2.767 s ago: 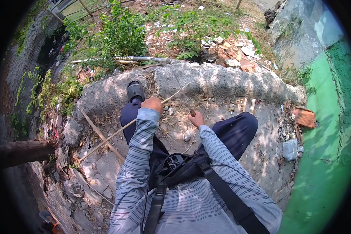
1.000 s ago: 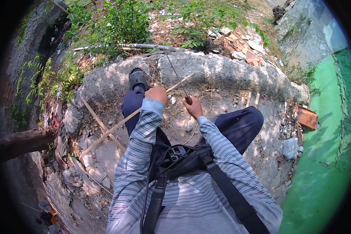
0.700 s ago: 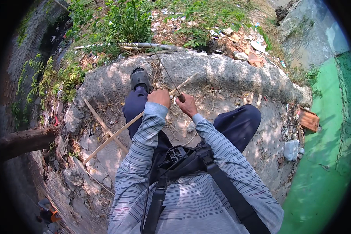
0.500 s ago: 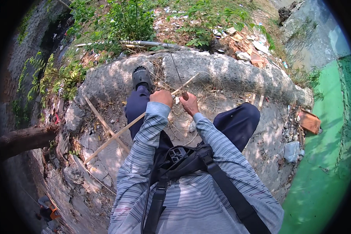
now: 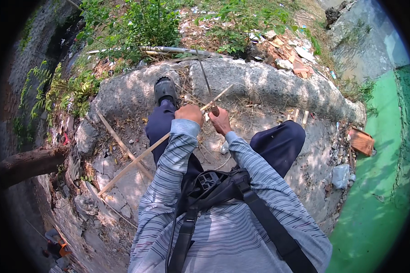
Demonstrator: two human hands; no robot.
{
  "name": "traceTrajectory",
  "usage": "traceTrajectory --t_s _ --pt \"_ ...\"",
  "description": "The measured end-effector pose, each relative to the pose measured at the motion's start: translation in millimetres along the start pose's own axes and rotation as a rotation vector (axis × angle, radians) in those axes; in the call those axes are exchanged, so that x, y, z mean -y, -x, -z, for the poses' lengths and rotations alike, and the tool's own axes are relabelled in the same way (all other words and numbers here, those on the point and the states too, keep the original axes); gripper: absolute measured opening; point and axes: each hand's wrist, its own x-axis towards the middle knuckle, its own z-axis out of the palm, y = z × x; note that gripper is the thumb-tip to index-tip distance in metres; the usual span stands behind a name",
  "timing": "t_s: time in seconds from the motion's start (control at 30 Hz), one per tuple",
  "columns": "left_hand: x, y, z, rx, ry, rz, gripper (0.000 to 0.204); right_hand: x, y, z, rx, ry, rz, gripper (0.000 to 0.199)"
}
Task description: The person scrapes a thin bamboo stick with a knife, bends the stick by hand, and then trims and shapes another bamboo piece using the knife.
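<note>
My left hand point(image 5: 190, 113) is closed round a long pale bamboo strip point(image 5: 136, 164) that slants from the lower left, over my left leg, up to the concrete ledge point(image 5: 269, 82). My right hand point(image 5: 221, 122) sits right beside it, gripping the brown handle of a thin dark blade point(image 5: 205, 77). The blade points up and away from me and meets the strip between my two hands. I am seated on the ledge, left leg stretched out, with my dark shoe point(image 5: 165, 88) at the rim.
A second bamboo strip point(image 5: 123, 145) lies on the cracked concrete to my left. A log point(image 5: 27, 164) juts in at far left. A grey pipe point(image 5: 173, 49) and weeds lie beyond the ledge, with rubble and a brick point(image 5: 361, 141) at right beside a green surface point(image 5: 378, 204).
My right hand has moved up and left to meet my left hand, and the blade now stands against the strip. The left hand has lifted the strip slightly.
</note>
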Motion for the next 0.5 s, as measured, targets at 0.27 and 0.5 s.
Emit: traceTrajectory --t_s 0.27,0.5 --pt "8 6 3 -0.001 0.032 0.038 0.034 9 8 -6 0.103 0.028 0.094 0.025" --pt "-8 8 14 0.062 0.013 0.046 0.035 -95 -20 14 0.010 -0.111 -0.186 0.024"
